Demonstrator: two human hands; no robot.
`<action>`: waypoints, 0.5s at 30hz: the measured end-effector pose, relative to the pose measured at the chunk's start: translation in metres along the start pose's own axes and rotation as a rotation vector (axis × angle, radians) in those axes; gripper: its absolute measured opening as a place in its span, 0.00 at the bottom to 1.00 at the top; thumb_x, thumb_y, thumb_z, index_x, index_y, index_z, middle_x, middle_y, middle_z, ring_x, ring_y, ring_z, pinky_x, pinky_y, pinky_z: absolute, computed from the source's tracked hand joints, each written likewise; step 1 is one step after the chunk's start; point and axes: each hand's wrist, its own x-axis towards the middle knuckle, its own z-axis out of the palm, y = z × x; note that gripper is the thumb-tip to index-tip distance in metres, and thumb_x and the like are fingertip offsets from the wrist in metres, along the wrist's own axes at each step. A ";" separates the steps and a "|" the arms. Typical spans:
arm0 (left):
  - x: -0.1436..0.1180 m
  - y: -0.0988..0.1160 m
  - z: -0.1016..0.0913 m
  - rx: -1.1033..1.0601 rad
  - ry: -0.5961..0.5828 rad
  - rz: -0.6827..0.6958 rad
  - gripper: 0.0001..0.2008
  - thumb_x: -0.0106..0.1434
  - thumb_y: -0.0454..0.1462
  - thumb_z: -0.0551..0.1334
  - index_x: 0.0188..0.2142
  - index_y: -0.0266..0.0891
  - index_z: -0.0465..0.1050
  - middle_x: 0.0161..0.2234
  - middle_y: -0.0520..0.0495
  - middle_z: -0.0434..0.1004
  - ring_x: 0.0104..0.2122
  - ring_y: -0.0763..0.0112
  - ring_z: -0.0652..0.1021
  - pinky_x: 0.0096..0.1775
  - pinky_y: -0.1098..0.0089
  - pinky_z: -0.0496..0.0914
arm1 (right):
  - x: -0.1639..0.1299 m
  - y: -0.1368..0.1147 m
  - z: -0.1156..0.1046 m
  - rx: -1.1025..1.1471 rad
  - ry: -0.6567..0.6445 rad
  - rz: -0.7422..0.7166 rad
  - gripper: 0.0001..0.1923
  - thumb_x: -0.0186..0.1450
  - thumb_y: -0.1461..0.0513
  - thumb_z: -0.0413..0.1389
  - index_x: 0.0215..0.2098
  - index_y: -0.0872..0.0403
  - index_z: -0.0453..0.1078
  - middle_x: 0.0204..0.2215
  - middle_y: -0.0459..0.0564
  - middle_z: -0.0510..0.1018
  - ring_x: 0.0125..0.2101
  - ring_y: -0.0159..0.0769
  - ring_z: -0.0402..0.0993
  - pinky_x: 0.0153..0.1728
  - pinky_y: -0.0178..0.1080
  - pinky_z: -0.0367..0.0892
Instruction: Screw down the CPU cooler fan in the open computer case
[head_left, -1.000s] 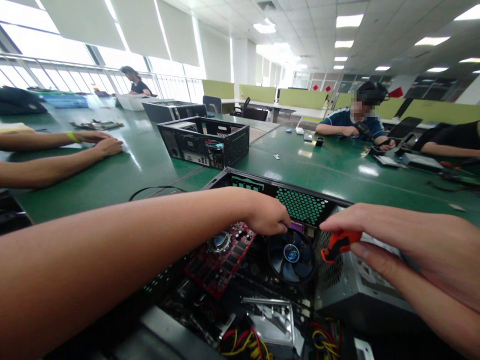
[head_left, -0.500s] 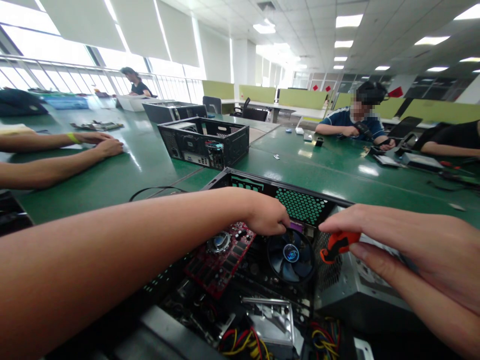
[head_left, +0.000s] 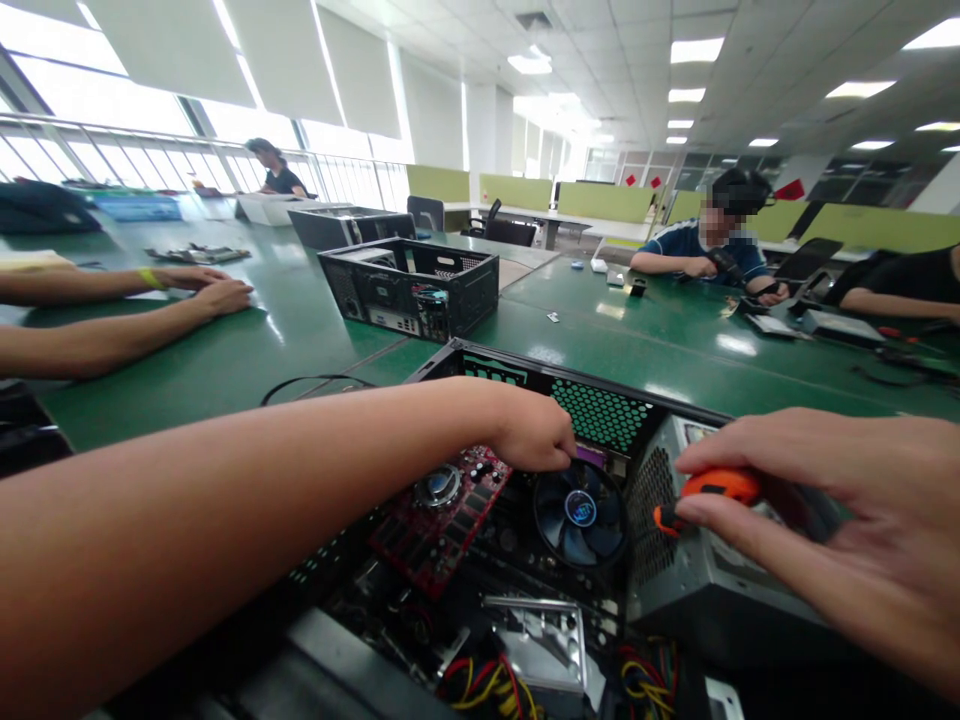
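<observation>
An opened computer case [head_left: 679, 405] lies in front of me. Inside it my left hand [head_left: 536, 430] is closed at the upper rim of a black cooling fan [head_left: 580, 510]; its fingertips point down and what they pinch is hidden. My right hand [head_left: 832, 490] grips an orange-and-black screwdriver [head_left: 720, 487] by its handle, between thumb and fingers, above the metal power supply [head_left: 660, 570]. The screwdriver's shaft does not show. Below my left forearm sits a red graphics card [head_left: 442, 530] with a round silver cooler.
Red and yellow cables [head_left: 502, 685] and a silver metal bracket [head_left: 547, 640] lie in the near part of the case. Another open case [head_left: 409, 290] stands across the green table [head_left: 315, 350]. A co-worker's hands [head_left: 217, 290] rest at left; another person [head_left: 709, 240] works at right.
My right hand has shifted right and slightly down with the screwdriver, whose handle now lies at a different angle. My left hand has stayed at the fan's rim.
</observation>
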 end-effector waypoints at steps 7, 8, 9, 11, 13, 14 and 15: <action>0.000 0.003 -0.001 0.038 -0.025 -0.002 0.15 0.77 0.34 0.58 0.48 0.40 0.87 0.49 0.43 0.89 0.44 0.61 0.83 0.47 0.69 0.71 | -0.002 -0.012 -0.003 0.033 -0.045 -0.031 0.19 0.80 0.55 0.47 0.64 0.44 0.72 0.54 0.52 0.89 0.46 0.49 0.90 0.36 0.43 0.86; 0.000 0.003 -0.001 0.034 -0.021 0.004 0.15 0.76 0.34 0.58 0.48 0.40 0.87 0.48 0.43 0.89 0.44 0.62 0.83 0.47 0.69 0.71 | -0.001 -0.011 -0.002 0.043 -0.041 -0.031 0.19 0.80 0.55 0.48 0.64 0.43 0.72 0.54 0.52 0.89 0.45 0.49 0.90 0.35 0.42 0.86; 0.001 0.002 -0.001 0.025 -0.015 0.011 0.15 0.76 0.34 0.58 0.47 0.41 0.87 0.48 0.44 0.90 0.43 0.62 0.83 0.47 0.70 0.71 | 0.000 -0.010 -0.002 0.063 -0.037 -0.024 0.18 0.79 0.55 0.49 0.63 0.43 0.73 0.52 0.51 0.90 0.44 0.49 0.90 0.35 0.43 0.86; 0.001 0.001 0.000 0.008 -0.002 0.021 0.15 0.76 0.34 0.59 0.46 0.41 0.87 0.47 0.45 0.90 0.42 0.63 0.83 0.46 0.70 0.71 | 0.000 -0.008 -0.001 0.105 -0.037 -0.006 0.16 0.79 0.53 0.52 0.60 0.42 0.74 0.50 0.49 0.90 0.40 0.46 0.90 0.36 0.43 0.86; 0.001 -0.001 0.001 -0.004 0.002 0.026 0.15 0.76 0.34 0.59 0.45 0.41 0.87 0.46 0.45 0.90 0.41 0.63 0.83 0.45 0.70 0.71 | -0.001 -0.008 -0.002 0.108 -0.036 0.004 0.15 0.78 0.51 0.55 0.59 0.41 0.75 0.48 0.46 0.90 0.38 0.44 0.89 0.39 0.43 0.86; 0.001 -0.002 0.002 -0.005 0.003 0.027 0.14 0.75 0.34 0.59 0.44 0.41 0.87 0.45 0.45 0.90 0.41 0.63 0.83 0.45 0.69 0.71 | -0.002 -0.009 -0.003 0.097 -0.027 0.000 0.15 0.78 0.51 0.54 0.59 0.41 0.74 0.48 0.45 0.90 0.39 0.44 0.89 0.41 0.44 0.86; 0.001 -0.002 0.002 -0.006 0.007 0.029 0.14 0.75 0.34 0.59 0.44 0.41 0.87 0.46 0.45 0.90 0.41 0.63 0.83 0.45 0.69 0.71 | -0.003 -0.010 -0.004 0.085 -0.017 -0.001 0.15 0.79 0.52 0.54 0.60 0.40 0.73 0.50 0.45 0.90 0.41 0.44 0.90 0.44 0.44 0.86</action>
